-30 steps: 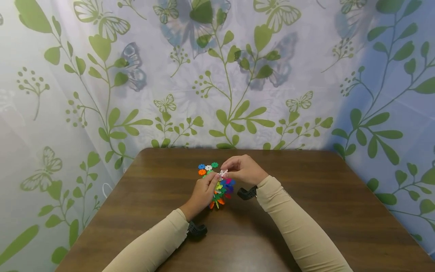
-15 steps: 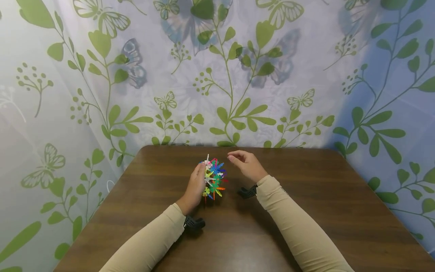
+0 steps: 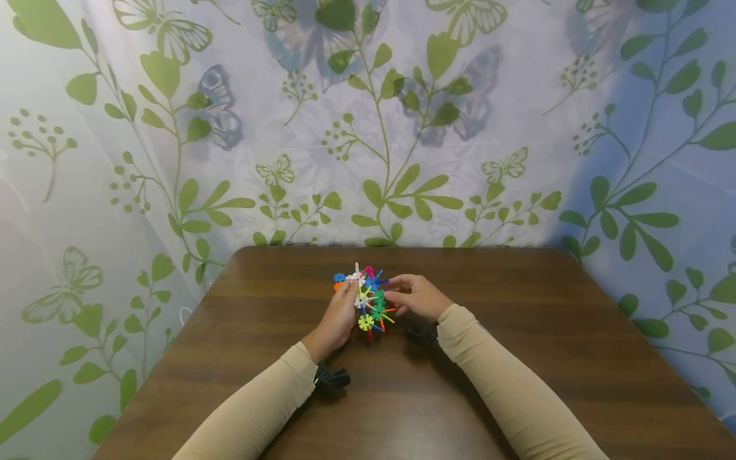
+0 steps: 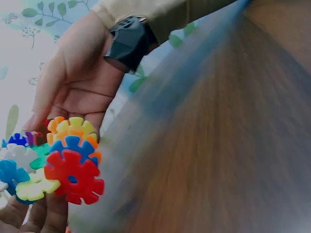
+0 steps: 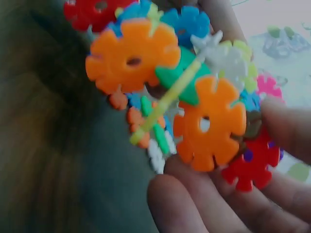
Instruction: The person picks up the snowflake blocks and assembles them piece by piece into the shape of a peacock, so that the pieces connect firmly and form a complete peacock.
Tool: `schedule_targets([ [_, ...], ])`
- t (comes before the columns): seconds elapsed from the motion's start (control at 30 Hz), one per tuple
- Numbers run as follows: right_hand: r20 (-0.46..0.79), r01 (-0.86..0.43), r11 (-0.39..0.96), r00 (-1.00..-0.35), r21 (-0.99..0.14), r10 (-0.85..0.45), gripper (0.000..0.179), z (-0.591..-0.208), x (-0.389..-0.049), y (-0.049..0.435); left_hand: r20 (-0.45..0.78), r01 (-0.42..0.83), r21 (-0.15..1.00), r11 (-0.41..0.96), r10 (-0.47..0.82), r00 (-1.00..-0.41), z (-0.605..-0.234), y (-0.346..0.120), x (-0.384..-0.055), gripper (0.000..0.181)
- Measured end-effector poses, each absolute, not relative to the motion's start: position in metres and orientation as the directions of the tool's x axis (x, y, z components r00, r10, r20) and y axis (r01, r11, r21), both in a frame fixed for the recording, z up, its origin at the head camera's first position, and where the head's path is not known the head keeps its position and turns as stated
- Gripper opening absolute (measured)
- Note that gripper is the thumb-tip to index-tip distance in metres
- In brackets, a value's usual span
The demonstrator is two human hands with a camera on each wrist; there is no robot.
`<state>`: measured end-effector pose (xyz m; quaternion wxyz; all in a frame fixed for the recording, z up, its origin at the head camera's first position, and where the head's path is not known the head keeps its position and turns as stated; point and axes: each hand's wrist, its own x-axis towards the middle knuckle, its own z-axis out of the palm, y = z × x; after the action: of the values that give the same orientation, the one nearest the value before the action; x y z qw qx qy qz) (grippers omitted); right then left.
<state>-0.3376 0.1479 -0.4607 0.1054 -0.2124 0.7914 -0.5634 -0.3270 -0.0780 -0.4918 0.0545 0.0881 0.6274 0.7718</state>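
Flower-disc cluster (image 3: 365, 301) above desk (image 3: 517, 364), between hands: right of left hand (image 3: 336, 321), left of right hand (image 3: 418, 296). Long axis, roughly, runs away from person. Left hand grips cluster, thumb laid on near face. Right hand beside opposite edge, thumb and fingers either side of red disc (image 5: 255, 167); pinching or merely straddling, cannot tell. Both hands close to cluster; left nearer, being in contact.

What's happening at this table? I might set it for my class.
A person's left hand grips a cluster of interlocked flower-shaped discs over the wooden table. The right hand is at the cluster's right side; whether it grips is unclear. More discs show beyond the left hand.
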Motion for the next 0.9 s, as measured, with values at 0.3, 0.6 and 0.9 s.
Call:
schedule_targets([
  [0.3, 0.012, -0.082, 0.254, -0.964, -0.964, -0.267, 0.052, -0.474, -0.336, 0.203, -0.065, -0.115, 0.974, -0.195, 0.246, -0.967, -0.490, -0.032, -0.328, 0.054],
  [0.6, -0.046, -0.040, 0.454, -0.983, -0.890, -0.177, 0.058, -0.470, -0.334, 0.258, -0.048, -0.162, 0.948, -0.274, 0.379, -0.924, -0.486, 0.004, -0.330, 0.072],
  [0.9, -0.050, -0.070, 0.655, -0.985, -0.752, -0.163, 0.057, -0.473, -0.337, 0.280, -0.051, -0.181, 0.949, -0.259, 0.438, -0.897, -0.488, 0.009, -0.332, 0.073],
])
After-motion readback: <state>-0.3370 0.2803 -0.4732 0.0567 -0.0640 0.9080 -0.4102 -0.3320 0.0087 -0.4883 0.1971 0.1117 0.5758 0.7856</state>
